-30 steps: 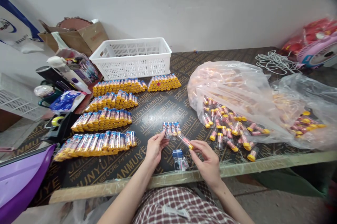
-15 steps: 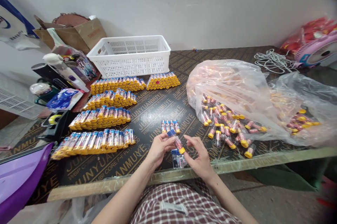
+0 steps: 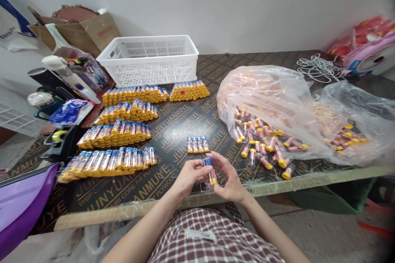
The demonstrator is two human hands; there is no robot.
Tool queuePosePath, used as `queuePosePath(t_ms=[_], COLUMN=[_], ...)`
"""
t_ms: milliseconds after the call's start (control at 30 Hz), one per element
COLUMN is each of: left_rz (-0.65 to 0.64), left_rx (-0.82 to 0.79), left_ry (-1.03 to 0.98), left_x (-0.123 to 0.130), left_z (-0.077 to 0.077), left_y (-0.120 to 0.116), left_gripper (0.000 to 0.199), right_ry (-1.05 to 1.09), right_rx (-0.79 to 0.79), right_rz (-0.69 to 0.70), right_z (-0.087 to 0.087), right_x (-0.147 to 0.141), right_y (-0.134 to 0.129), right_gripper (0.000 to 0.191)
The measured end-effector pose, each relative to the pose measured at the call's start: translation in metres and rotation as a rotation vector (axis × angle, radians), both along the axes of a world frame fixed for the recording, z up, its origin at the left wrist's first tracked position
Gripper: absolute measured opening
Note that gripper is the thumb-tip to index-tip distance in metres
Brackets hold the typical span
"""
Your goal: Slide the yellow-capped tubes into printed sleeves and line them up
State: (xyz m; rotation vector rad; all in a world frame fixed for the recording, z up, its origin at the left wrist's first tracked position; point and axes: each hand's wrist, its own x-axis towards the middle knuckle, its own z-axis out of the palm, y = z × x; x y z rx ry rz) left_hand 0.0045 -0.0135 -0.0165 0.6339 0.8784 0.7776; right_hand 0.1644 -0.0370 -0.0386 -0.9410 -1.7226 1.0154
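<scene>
My left hand (image 3: 189, 177) pinches a small clear tube (image 3: 210, 172) between thumb and fingers. The tube stands nearly upright, with blue at its top, a yellow cap at the bottom and pinkish contents. My right hand (image 3: 230, 180) curls round its other side, fingers at the blue end and thumb near the yellow cap. Partly hidden beneath the hands lies a printed sheet or stack of labels (image 3: 205, 187). Just beyond them several blue-and-yellow labelled tubes (image 3: 198, 144) stand in a short row.
Stacked rows of labelled tubes (image 3: 115, 131) fill the left, before a white basket (image 3: 148, 69). At right, a plastic bag (image 3: 265, 90) spills pink tubes (image 3: 262, 147) with yellow caps. A tape dispenser (image 3: 61, 143), purple bin (image 3: 27, 209), coiled cable (image 3: 319, 67) and pink fan (image 3: 370, 55) surround these.
The tube has turned from slanted to nearly upright. My right hand has closed in around it from the right. The view has shifted slightly.
</scene>
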Motion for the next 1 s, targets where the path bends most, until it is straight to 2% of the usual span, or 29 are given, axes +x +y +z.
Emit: queuePosePath(t_ms=[400, 500, 567, 667, 733, 800, 900, 1000], left_rz=[-0.009, -0.006, 0.061, 0.266, 0.235, 0.146, 0.076, 0.108], left_rx=[0.002, 0.061, 0.159, 0.32, 0.395, 0.468, 0.545, 0.601], left_ry=[0.012, 0.065, 0.236, 0.755, 1.036, 1.203, 1.33, 1.392], left_x=[0.002, -0.005, -0.017, -0.04, -0.052, -0.058, -0.058, -0.049], left_z=[-0.001, -0.007, -0.016, -0.035, -0.047, -0.056, -0.06, -0.055], left_y=[-0.003, 0.01, 0.03, 0.069, 0.091, 0.105, 0.106, 0.084], left_gripper=[0.038, 0.036, 0.035, 0.034, 0.033, 0.035, 0.039, 0.04], right_ry=[0.037, -0.006, -0.044, -0.096, -0.159, -0.269, -0.469, -0.751], right_rx=[0.014, 0.013, 0.021, 0.001, -0.008, 0.017, 0.11, 0.167], right_rz=[0.01, 0.023, -0.008, -0.108, -0.167, -0.212, -0.359, -0.648], right_z=[-0.001, 0.0, 0.001, 0.0, -0.002, -0.007, -0.016, -0.027], right_x=[-0.001, 0.002, 0.006, 0.013, 0.016, 0.02, 0.036, 0.063], right_y=[0.0, 0.003, 0.005, 0.008, 0.011, 0.015, 0.024, 0.035], right_gripper=[0.084, 0.086, 0.089, 0.083, 0.075, 0.061, 0.038, 0.034])
